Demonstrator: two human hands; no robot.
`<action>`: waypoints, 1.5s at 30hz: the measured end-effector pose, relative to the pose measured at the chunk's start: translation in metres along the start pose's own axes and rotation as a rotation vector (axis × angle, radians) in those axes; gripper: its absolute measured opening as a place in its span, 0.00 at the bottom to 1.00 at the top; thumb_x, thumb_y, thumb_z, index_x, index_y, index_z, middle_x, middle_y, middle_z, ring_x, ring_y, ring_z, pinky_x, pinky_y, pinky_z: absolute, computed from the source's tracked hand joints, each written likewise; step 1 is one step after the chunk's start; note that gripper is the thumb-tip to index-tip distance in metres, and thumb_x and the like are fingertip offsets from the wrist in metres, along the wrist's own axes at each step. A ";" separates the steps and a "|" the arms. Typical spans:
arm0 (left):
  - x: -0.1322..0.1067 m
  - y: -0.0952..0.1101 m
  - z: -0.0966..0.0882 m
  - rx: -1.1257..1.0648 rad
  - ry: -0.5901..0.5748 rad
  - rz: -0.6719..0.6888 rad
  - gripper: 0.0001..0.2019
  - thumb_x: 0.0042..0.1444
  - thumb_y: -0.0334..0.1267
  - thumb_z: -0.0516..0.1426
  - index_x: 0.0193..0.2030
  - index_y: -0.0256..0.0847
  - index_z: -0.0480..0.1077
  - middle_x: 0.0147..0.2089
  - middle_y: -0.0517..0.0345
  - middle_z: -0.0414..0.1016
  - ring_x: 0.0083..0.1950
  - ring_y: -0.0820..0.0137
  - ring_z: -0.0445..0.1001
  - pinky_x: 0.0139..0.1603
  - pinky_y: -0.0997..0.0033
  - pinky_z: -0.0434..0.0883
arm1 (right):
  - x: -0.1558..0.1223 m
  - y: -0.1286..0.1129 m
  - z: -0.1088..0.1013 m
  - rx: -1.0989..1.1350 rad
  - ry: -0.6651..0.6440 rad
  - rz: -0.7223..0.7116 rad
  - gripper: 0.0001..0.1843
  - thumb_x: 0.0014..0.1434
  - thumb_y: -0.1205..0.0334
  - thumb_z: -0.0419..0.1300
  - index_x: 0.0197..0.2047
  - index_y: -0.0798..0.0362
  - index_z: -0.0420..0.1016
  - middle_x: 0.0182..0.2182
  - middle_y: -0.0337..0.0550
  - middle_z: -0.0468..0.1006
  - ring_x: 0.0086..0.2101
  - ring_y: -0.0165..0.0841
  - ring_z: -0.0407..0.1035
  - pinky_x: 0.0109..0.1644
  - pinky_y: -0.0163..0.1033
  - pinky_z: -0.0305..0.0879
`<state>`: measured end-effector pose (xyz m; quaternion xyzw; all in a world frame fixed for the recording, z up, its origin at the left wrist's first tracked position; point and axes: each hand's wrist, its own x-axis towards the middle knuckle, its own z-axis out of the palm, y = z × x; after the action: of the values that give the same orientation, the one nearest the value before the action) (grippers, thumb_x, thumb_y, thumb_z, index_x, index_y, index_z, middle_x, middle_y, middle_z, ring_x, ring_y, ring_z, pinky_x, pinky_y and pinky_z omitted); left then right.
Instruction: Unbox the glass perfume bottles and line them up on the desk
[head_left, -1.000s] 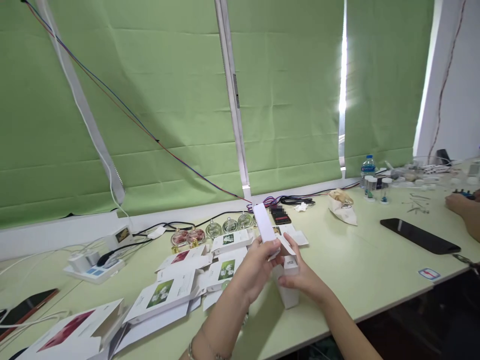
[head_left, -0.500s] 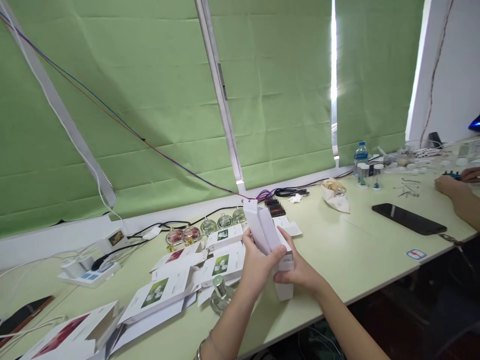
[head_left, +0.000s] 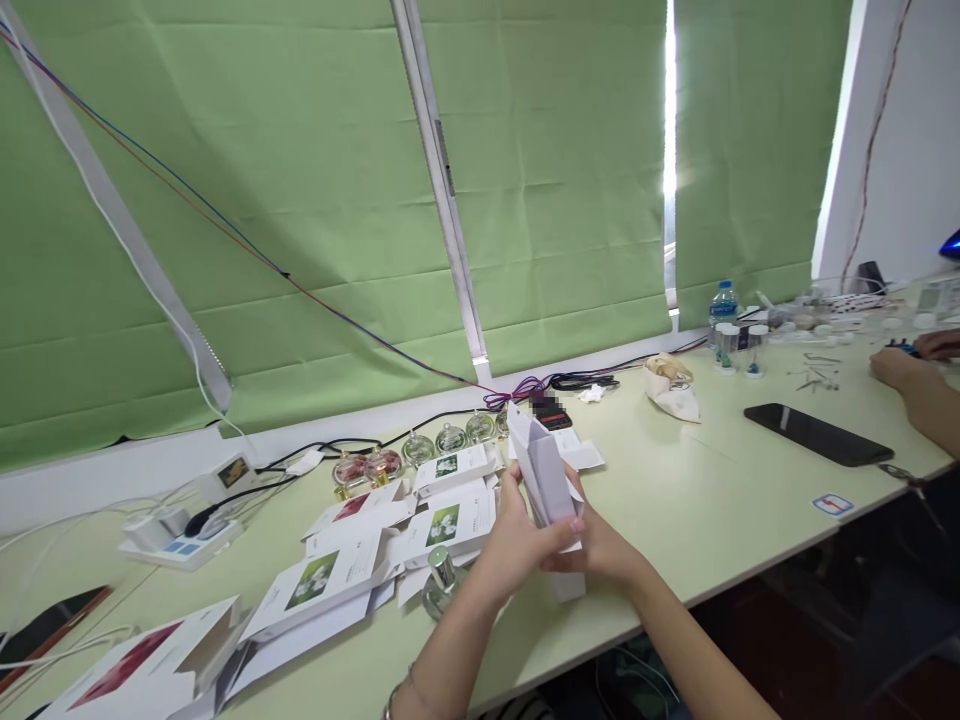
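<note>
Between my two hands stands a white cardboard box [head_left: 546, 468], tilted a little, with its top flaps raised. My left hand [head_left: 525, 530] wraps its left side, thumb lying across the near face. On the right side my right hand [head_left: 600, 535] grips the same box, its fingers partly hidden behind the cardboard. Just left of my left wrist a glass perfume bottle [head_left: 441, 580] with a silver cap stands on the table, partly covered by my forearm. Flattened printed boxes [head_left: 319, 585] with green and red pictures lie to the left.
Several round perfume bottles [head_left: 418, 450] line the back of the table, beside black cables. A power strip [head_left: 180, 545] sits at left. To the right lie a black phone [head_left: 817, 434], a white pouch [head_left: 671, 390] and a co-worker's hand [head_left: 900, 370].
The box has shifted slightly right and turned, its top flaps now showing more openly. Both hands moved with it, the left one covering less of the printed boxes.
</note>
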<state>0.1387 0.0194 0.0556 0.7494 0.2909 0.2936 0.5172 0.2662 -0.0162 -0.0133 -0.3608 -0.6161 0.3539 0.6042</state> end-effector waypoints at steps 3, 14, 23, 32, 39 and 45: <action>0.003 -0.002 -0.004 0.006 0.000 -0.013 0.41 0.40 0.47 0.65 0.57 0.38 0.50 0.59 0.42 0.57 0.60 0.54 0.58 0.57 0.57 0.59 | 0.000 -0.001 0.000 0.001 0.006 0.023 0.64 0.42 0.59 0.70 0.65 0.42 0.22 0.55 0.50 0.63 0.51 0.42 0.64 0.55 0.51 0.59; 0.011 0.009 -0.012 -0.215 -0.134 -0.032 0.53 0.34 0.52 0.67 0.62 0.39 0.41 0.55 0.39 0.62 0.57 0.53 0.62 0.54 0.54 0.62 | 0.000 -0.002 -0.001 0.045 0.014 0.058 0.65 0.41 0.54 0.70 0.65 0.41 0.22 0.61 0.51 0.52 0.56 0.42 0.56 0.57 0.51 0.56; 0.018 0.014 -0.004 -0.136 0.054 0.167 0.56 0.41 0.47 0.65 0.64 0.47 0.27 0.54 0.46 0.57 0.53 0.59 0.65 0.53 0.57 0.64 | 0.000 -0.002 0.000 0.059 0.004 0.044 0.66 0.40 0.50 0.70 0.65 0.40 0.21 0.63 0.51 0.49 0.59 0.42 0.53 0.59 0.51 0.52; 0.022 0.013 -0.007 0.076 0.033 0.264 0.55 0.41 0.47 0.65 0.64 0.47 0.27 0.52 0.48 0.57 0.52 0.59 0.64 0.52 0.56 0.65 | 0.000 0.000 0.001 0.060 -0.002 0.024 0.67 0.42 0.53 0.69 0.65 0.42 0.17 0.63 0.51 0.52 0.60 0.41 0.52 0.62 0.52 0.46; 0.018 0.008 -0.007 0.238 -0.056 0.334 0.53 0.43 0.46 0.64 0.66 0.50 0.29 0.63 0.46 0.47 0.61 0.54 0.55 0.60 0.53 0.55 | -0.001 -0.003 0.000 -0.044 0.015 0.026 0.60 0.44 0.54 0.68 0.66 0.40 0.26 0.62 0.49 0.52 0.59 0.44 0.52 0.61 0.56 0.49; 0.008 -0.002 -0.008 0.246 0.002 0.408 0.50 0.48 0.49 0.60 0.66 0.47 0.29 0.68 0.44 0.37 0.67 0.53 0.44 0.63 0.49 0.49 | -0.001 -0.003 0.001 0.033 0.013 0.056 0.66 0.43 0.57 0.69 0.64 0.39 0.16 0.63 0.52 0.49 0.57 0.42 0.56 0.58 0.53 0.56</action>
<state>0.1380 0.0305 0.0573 0.8497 0.1674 0.3553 0.3517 0.2651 -0.0190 -0.0110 -0.3702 -0.5958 0.3785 0.6040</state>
